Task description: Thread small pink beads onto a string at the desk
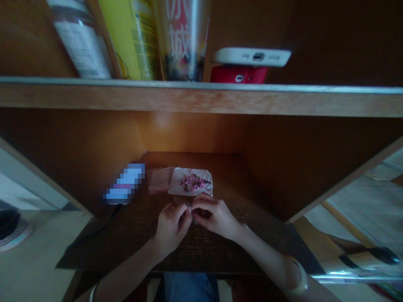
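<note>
My left hand [171,226] and my right hand [212,214] meet over the dark wooden desk [201,247], fingertips pinched together on something small that I cannot make out. Just beyond them lies a pale sheet of paper [201,176] with a heap of small pink beads [193,182] on it. A stack of clear plastic bags [159,179] lies to the left of the paper, partly under it.
A blurred-out object [124,184] lies at the left of the desk with a dark cable running from it. A shelf [201,97] above holds a white phone [252,56] on a red object [238,74], a cup [182,37] and bottles.
</note>
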The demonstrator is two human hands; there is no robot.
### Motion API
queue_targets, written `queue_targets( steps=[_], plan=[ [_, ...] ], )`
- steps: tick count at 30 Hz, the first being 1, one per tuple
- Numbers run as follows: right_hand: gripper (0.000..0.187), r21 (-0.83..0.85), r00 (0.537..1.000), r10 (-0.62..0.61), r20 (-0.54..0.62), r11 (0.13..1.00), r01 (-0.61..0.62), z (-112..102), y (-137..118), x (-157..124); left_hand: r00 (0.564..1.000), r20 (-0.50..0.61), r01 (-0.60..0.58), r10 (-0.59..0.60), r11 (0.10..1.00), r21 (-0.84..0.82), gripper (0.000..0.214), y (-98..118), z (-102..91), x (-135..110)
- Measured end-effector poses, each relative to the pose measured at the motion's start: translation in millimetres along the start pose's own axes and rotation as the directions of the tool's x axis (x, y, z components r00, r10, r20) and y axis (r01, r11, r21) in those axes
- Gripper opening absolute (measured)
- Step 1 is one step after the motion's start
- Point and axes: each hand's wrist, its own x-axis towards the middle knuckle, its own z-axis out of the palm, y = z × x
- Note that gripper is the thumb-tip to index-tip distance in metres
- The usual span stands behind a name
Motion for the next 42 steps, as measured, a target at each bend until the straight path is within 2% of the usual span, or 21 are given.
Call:
queue_targets(
  steps=[4,7,9,11,13,16,19,23,28,33,37,42],
  plan=[
    [0.023,0.122,0.998,0.046,0.039,0.991,-0.05,2,4,-1,1.0,0.007,-0.017,0.018,0.997,-0.072,0.024,0,-2.1,0],
    [0.026,0.16,0.998,0.057,0.025,0.985,-0.061,4,6,-1,0.996,0.017,-0.086,0.088,0.991,-0.107,0.022,1,-2.7,0],
    [0.027,0.213,0.998,0.063,-0.01,0.975,-0.06,4,5,1,0.992,-0.029,-0.128,0.125,0.983,-0.132,0.017,2,-1.3,-1],
    [0.026,0.294,0.995,0.084,-0.059,0.954,-0.063,4,4,2,0.985,-0.123,-0.139,0.123,0.982,-0.128,0.011,3,1.5,-3],
    [0.026,0.362,0.987,0.129,-0.093,0.928,-0.087,5,5,2,0.975,-0.201,-0.118,0.098,0.989,-0.092,0.033,3,4.7,-4],
    [0.027,0.431,0.972,0.213,-0.1,0.89,-0.15,5,8,1,0.965,-0.259,-0.044,0.03,0.998,-0.046,0.065,2,8.5,-3],
    [0.028,0.468,0.964,0.252,-0.084,0.864,-0.185,6,11,0,0.981,-0.194,-0.007,-0.002,0.999,-0.042,0.075,-1,10.2,-1],
    [0.029,0.502,0.968,0.234,-0.089,0.85,-0.16,8,12,0,0.997,-0.079,-0.021,0.017,0.999,-0.05,0.07,-3,9.9,-2],
    [0.021,0.49,0.972,0.214,-0.099,0.86,-0.14,6,9,2,0.999,-0.043,-0.019,0.017,0.998,-0.052,0.064,-2,7.7,-3],
    [0.014,0.514,0.991,0.13,0.023,0.849,-0.123,2,6,4,0.997,-0.001,-0.072,0.072,0.996,-0.045,0.057,0,5.9,-4],
    [0.015,0.522,0.988,0.15,0.025,0.841,-0.141,2,9,5,0.996,0.007,-0.085,0.085,0.996,-0.032,0.059,-1,7.7,-4],
    [0.027,0.442,0.983,0.185,-0.005,0.882,-0.164,2,12,4,0.998,-0.001,-0.069,0.069,0.998,0.014,0.065,-3,11.9,-4]
  ],
)
